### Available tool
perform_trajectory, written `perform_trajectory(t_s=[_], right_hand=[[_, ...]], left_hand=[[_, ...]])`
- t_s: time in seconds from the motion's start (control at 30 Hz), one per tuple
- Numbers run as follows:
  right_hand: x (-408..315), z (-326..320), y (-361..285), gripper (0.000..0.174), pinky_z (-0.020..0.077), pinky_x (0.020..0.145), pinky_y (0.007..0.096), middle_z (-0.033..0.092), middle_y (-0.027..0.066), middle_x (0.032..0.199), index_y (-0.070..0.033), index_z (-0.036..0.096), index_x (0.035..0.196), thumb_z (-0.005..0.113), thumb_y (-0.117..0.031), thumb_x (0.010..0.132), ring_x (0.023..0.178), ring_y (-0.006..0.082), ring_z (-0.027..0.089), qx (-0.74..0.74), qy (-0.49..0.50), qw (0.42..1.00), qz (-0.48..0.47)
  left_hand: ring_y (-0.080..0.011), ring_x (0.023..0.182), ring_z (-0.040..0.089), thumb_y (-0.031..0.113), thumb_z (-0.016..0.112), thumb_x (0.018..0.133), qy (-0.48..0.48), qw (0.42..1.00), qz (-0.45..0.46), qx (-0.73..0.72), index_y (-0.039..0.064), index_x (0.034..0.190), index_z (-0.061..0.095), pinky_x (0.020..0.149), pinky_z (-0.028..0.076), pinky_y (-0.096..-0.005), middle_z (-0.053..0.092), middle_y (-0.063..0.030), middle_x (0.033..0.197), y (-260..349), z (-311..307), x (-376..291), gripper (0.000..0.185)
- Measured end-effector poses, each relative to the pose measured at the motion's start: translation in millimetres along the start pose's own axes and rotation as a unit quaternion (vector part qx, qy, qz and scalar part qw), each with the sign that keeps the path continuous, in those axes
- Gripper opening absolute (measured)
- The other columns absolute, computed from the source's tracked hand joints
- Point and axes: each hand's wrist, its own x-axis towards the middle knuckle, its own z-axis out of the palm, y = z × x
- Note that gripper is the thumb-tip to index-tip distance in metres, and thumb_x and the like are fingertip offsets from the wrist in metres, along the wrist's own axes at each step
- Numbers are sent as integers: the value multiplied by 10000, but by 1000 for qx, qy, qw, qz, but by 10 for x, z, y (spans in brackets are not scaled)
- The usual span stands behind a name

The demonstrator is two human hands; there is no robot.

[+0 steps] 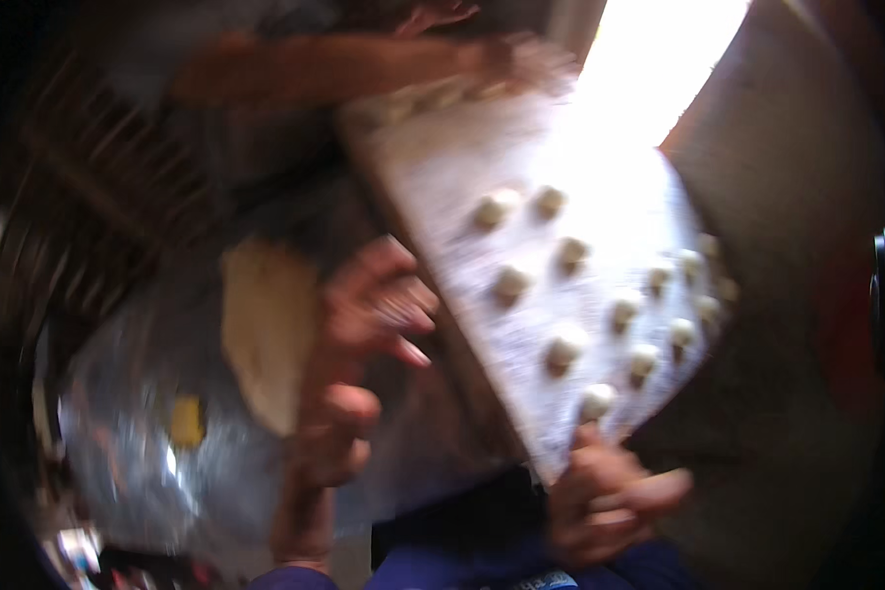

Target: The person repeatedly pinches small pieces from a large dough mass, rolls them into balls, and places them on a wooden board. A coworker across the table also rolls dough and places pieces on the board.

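A pale floured board (pixel 464 258) slants across the view with several small dough balls on it, including one ball (pixel 566 346) near its middle. My right hand (pixel 608 494) is at the board's near corner, a finger reaching up against the nearest dough ball (pixel 598 402); blur hides whether it grips the ball or the board. To the left of the board, my left hand (pixel 354 332) hovers over the metal table, fingers bent and apart, nothing in it. Beside that hand lies a flat, elongated light-tan piece (pixel 265 324), perhaps rolled dough.
Another person's arm (pixel 324 70) stretches across the far side, its hand (pixel 535 66) at the board's far end. A small yellow block (pixel 187 422) sits on the shiny metal tabletop (pixel 133 472). Dark slatted racking (pixel 110 177) stands at left. Glare (pixel 656 59) washes out the board's far right.
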Motion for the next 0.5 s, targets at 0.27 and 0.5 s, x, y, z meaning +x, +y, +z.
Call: perform_trajectory(t_s=[0.27, 0.5], right_hand=[[-898, 2087, -195, 298, 477, 580, 396, 590, 132, 768, -46, 573, 1058, 760, -103, 833, 659, 294, 594, 78, -377, 901, 198], [-806, 2369, -862, 278, 369, 451, 343, 484, 85, 632, -75, 492, 764, 755, 2, 714, 500, 249, 508, 220, -266, 937, 49]], left_hand=[[-215, 1092, 634, 139, 625, 977, 401, 822, -404, -12, 94, 1312, 526, 907, 536, -320, 452, -178, 1453, 404, -839, -2556, 352], [-320, 1420, 374, 420, 596, 992, 270, 669, -390, -572, 181, 1572, 192, 1080, 442, -478, 350, -125, 1564, -64, -1056, -2339, 747]])
